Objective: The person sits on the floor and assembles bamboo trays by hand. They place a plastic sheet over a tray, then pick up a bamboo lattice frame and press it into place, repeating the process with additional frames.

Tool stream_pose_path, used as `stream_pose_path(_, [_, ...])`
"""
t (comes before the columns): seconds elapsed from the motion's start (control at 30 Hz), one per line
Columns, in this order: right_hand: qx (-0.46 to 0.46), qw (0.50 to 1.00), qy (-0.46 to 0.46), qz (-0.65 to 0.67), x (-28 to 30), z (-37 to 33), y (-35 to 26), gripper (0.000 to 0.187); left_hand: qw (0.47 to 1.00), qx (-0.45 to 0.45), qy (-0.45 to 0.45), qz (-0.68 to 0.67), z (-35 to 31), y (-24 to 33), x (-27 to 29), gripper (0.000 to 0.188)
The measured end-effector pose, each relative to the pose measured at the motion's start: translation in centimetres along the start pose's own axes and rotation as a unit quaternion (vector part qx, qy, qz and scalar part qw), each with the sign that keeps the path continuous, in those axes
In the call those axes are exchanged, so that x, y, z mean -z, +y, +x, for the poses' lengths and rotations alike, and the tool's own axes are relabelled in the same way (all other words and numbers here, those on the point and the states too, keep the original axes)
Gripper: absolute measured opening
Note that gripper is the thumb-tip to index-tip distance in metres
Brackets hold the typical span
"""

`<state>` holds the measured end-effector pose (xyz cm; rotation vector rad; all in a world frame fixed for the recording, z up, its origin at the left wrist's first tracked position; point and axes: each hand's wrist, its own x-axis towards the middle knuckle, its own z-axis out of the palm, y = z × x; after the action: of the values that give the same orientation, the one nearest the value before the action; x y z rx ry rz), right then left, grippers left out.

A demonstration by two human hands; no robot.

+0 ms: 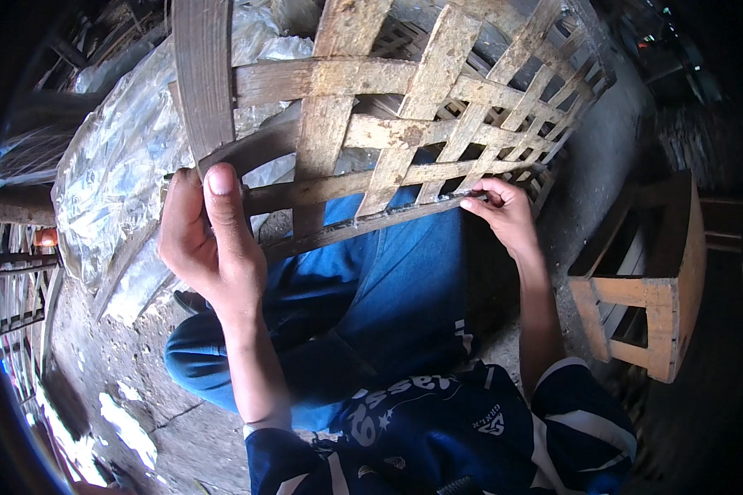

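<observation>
A woven bamboo basket (409,132) with flat, wide slats stands tilted over my lap, its open lattice stretching off to the far right. Thumb up, my left hand (223,252) is closed round the near left corner, where an upright slat (202,74) meets the bottom strip. Farther right, my right hand (508,216) pinches the lower edge rod (371,221) between thumb and fingers. Small ties show along that rod. Part of the left fingers is hidden behind the slats.
A crumpled bundle of clear plastic sheeting (115,173) lies at the left, behind the basket. To the right stands an orange-brown wooden stool (669,305). Slatted woodwork (16,285) lines the far left. My crossed legs in blue jeans (388,289) rest on the concrete floor (169,408).
</observation>
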<state>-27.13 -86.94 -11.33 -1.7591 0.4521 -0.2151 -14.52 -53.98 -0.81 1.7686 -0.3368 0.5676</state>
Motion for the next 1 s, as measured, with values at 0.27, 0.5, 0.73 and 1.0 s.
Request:
stream_pose_path(0.27, [-0.105, 0.992, -0.005, -0.067, 0.7, 0.8, -1.6, 0.022, 1.0, -0.025, -0.001, 0.01, 0.1, 0.3, -0.1, 0.033])
stream_pose_path(0.5, [-0.155, 0.98, -0.021, -0.123, 1.2, 1.2, -2.4, 0.026, 0.999, -0.053, 0.007, -0.006, 0.1, 1.1, -0.4, 0.027])
stream_pose_path(0.73, [-0.157, 0.976, -0.005, -0.152, 1.3, 1.8, -2.5, 0.031, 0.998, -0.07, -0.003, 0.001, 0.0, 1.1, 0.1, 0.026])
stream_pose_path(1.0, [-0.131, 0.981, -0.028, -0.141, 1.1, 1.8, -3.3, 0.016, 0.998, -0.059, -0.018, 0.031, -0.1, 0.8, 0.6, 0.029])
